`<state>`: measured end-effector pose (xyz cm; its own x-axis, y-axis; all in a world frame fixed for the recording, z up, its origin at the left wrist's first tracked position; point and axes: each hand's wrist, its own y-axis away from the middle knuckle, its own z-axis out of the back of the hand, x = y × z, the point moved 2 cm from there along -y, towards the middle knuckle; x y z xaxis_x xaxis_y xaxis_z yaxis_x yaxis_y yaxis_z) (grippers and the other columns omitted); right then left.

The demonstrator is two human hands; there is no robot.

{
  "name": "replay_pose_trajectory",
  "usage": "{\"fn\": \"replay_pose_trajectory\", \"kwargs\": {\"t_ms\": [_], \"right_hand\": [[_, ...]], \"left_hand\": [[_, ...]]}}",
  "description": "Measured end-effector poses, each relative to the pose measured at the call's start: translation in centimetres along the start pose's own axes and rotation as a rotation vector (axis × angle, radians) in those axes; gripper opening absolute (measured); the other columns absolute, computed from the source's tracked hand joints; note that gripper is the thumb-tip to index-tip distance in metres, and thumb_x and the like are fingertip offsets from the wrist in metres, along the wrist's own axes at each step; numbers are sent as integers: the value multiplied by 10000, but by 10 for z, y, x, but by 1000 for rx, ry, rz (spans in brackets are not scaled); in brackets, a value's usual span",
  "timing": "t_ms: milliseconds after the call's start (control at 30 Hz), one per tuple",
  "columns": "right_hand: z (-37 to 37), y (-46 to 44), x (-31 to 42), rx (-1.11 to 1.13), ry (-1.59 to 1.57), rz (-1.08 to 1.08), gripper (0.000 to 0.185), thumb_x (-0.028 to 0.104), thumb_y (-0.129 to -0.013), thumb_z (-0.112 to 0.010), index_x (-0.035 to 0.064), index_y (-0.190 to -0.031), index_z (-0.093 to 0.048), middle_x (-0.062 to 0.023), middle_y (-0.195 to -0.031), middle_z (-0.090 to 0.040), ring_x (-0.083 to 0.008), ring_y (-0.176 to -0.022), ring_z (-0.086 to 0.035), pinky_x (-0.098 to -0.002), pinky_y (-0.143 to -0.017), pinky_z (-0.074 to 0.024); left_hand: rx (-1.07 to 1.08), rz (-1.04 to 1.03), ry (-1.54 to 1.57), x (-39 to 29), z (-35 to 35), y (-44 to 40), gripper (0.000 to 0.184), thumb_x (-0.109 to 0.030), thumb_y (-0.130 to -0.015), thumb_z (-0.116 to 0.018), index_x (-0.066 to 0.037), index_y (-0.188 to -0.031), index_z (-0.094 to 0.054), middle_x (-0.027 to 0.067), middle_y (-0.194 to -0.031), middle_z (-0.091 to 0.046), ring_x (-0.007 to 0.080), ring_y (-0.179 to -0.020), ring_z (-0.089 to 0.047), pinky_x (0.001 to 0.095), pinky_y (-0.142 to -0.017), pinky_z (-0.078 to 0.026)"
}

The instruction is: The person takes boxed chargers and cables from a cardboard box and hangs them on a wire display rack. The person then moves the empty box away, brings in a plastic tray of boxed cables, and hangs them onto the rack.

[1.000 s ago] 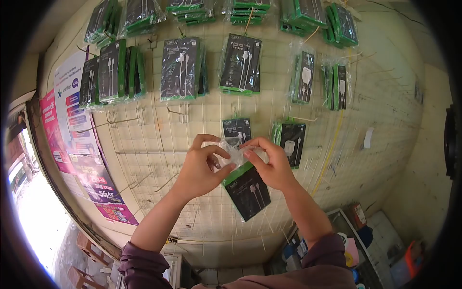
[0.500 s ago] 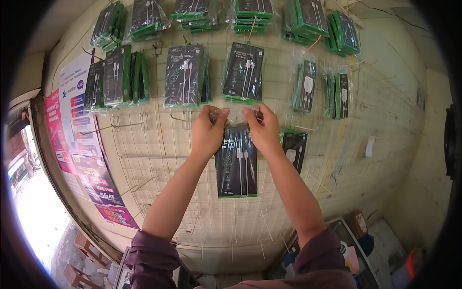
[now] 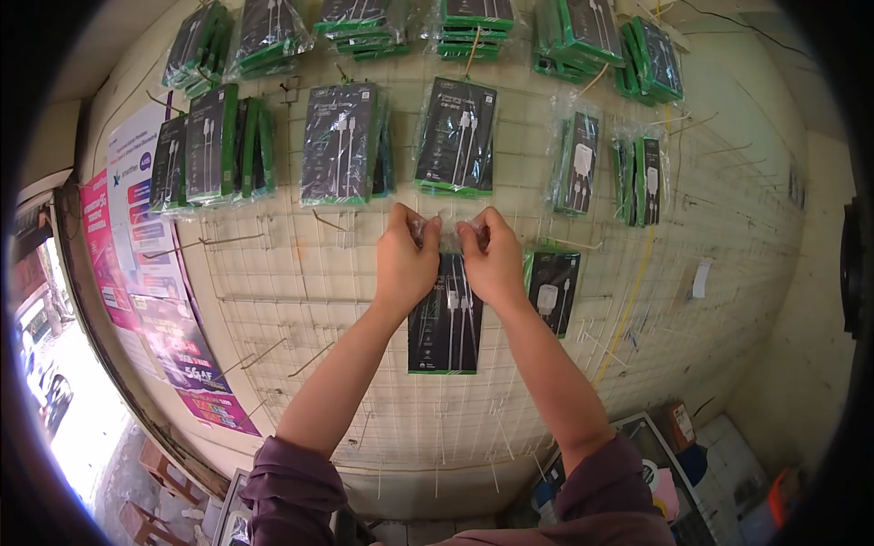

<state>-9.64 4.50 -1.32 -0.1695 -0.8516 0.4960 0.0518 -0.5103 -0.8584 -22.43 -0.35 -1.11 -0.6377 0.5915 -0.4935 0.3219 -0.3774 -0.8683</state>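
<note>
A black and green charging cable box (image 3: 444, 323) in a clear plastic bag hangs upright between my arms, in front of the wire grid. My left hand (image 3: 407, 257) pinches the upper left of its bag, thumb against the bent fingers. On the other side my right hand (image 3: 490, 257) pinches the upper right of the bag in the same way. Part of the box's top is covered by my hands. Just above them hangs another bagged cable box (image 3: 457, 136) on a hook, and a charger box (image 3: 552, 293) hangs behind my right forearm.
Several bagged cable boxes (image 3: 339, 144) hang to the upper left, with more along the top row. Bare metal hooks stick out of the wire grid (image 3: 300, 298). Posters (image 3: 146, 246) cover the left wall beside a bright doorway. A glass case (image 3: 669, 446) stands low on the right.
My hands have drawn slightly closer together and a little lower at the bag's top. They now cover more of the box's upper part. The view has shifted slightly.
</note>
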Motion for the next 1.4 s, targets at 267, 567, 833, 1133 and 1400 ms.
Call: {"fn": "replay_pose_trajectory", "kwargs": {"t_ms": [267,567,833,1133,1400], "right_hand": [[-6,2,7,-55,37,53,176,102,-925,-615,13,-850,-483,-187,-703,-611,-363,-643,-622,-430,-586,-462],[-15,4,-5,-184,-24,150,219,69,-903,-647,22,-803,-458,-127,-618,-538,-253,-543,-542,-369,-528,-412],[-20,-1,-19,-237,-25,265,222,80,-913,-659,30,-785,-485,-76,-629,-564,-145,-565,-546,-298,-506,-405],[-42,-10,-69,-211,-37,226,233,102,-907,-675,33,-778,-493,-91,-613,-577,-150,-533,-548,-304,-499,-406],[-53,-19,-97,-256,133,259,235,169,-885,-710,42,-797,-532,-83,-676,-595,-217,-633,-582,-361,-605,-434]], "left_hand": [[-85,-94,-50,3,-6,0,226,-111,-906,-638,9,-860,-451,176,-634,-552,320,-547,-566,417,-534,-435],[-140,-116,-17,10,-13,0,223,-79,-902,-630,5,-844,-431,176,-626,-540,318,-534,-562,412,-517,-429],[-150,-126,-42,14,-17,-2,207,-52,-894,-623,8,-851,-429,189,-631,-538,343,-534,-562,423,-508,-425],[-162,-128,-19,59,-39,-6,203,-35,-883,-624,5,-850,-427,185,-624,-523,346,-531,-547,425,-503,-411],[-162,-38,37,84,-50,-9,202,-92,-896,-650,-2,-854,-475,151,-661,-543,307,-589,-556,413,-552,-427]]}}
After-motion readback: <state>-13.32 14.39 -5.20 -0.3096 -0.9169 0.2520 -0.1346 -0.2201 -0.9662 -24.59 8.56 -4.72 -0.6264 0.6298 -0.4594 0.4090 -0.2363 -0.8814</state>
